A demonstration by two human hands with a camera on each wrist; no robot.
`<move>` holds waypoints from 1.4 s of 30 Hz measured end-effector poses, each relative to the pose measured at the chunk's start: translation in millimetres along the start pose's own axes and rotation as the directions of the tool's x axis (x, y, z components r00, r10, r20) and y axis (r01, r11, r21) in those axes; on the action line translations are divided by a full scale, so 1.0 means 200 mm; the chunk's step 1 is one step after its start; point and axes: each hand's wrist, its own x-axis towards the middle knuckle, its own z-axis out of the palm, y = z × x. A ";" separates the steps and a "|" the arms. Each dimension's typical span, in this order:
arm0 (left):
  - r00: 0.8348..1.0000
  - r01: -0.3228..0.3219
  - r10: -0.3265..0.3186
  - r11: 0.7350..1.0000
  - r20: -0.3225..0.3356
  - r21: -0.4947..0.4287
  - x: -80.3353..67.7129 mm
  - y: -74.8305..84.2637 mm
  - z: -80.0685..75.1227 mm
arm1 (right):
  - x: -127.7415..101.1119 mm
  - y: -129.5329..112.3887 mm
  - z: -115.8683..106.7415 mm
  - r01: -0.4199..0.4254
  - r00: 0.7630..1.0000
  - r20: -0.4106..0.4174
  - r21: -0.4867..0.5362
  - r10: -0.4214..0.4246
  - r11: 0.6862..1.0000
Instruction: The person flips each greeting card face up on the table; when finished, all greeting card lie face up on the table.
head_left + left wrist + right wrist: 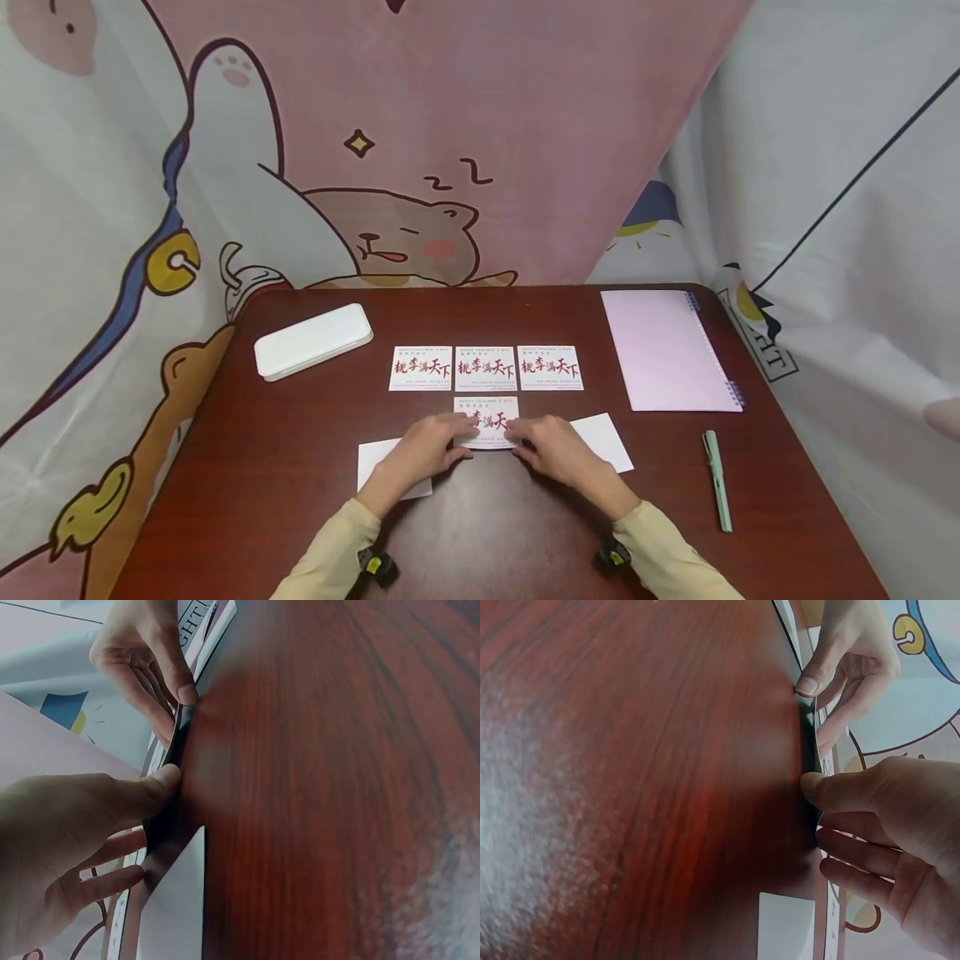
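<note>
A white card with red Chinese characters [491, 408] lies between my two hands, below a row of three matching cards. My left hand [423, 443] pinches its left side, thumb at the near edge and fingers over the top. At the right side my right hand [557, 447] grips it the same way. Both wrist views show the card's near edge slightly raised from the table, with a dark gap beneath. The row holds a left card [420, 368], a middle card [485, 368] and a right card [551, 368].
Blank white cards lie partly under each forearm, one left [372, 460] and one right [606, 440]. A white case [313, 342] is at the back left. On the right are a pink spiral notebook [671, 350] and a green pen [717, 482]. Printed curtains enclose the brown table [240, 483].
</note>
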 end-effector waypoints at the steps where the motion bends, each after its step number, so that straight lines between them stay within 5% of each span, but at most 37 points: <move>1: 1.000 0.002 -0.002 1.000 -0.005 -0.008 0.00 0.00 0.00 | 0.00 0.00 0.00 -0.007 1.000 0.001 0.000 0.007 1.000; 17: 0.998 -0.023 0.024 1.000 -0.053 0.019 0.00 -0.02 0.04 | -0.02 0.00 0.02 -0.022 1.000 -0.003 -0.019 0.022 1.000; 30: 0.997 -0.045 0.045 0.999 -0.064 0.003 0.00 0.00 0.03 | -0.05 -0.03 -0.03 0.039 0.993 -0.113 -0.003 -0.039 0.999; 35: 0.991 -0.081 0.081 0.997 -0.104 -0.003 0.04 0.06 0.03 | -0.09 0.01 -0.11 0.046 0.987 -0.153 -0.007 -0.047 0.999; 42: 0.981 -0.120 0.129 0.990 -0.148 0.071 0.18 0.22 0.05 | -0.16 0.10 -0.24 -0.069 0.996 -0.054 0.014 0.070 0.997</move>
